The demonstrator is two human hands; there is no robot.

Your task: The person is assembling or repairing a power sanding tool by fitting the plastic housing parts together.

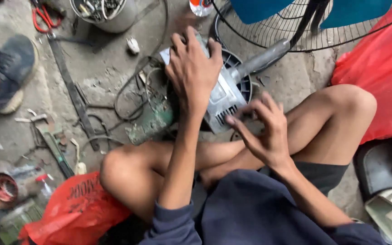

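Note:
I sit cross-legged on a dirty concrete floor. My left hand [192,68] lies palm down on a grey fan base and motor housing [225,97], its fingers gripping the top edge. Just right of the housing's lower corner, my right hand [264,131] hovers with fingers spread and holds nothing; its fingertips are close to the grey casing. A grey pole [262,59] runs from the housing up to a black wire fan guard [296,27] with blue blades behind it.
A green metal part [153,122] and loose wires [134,86] lie left of the housing. A metal bucket of parts [105,11] and red-handled pliers [44,18] sit at the top left. Red plastic bags [382,68] [75,208] lie right and lower left. Another person's shoe [10,72] is at left.

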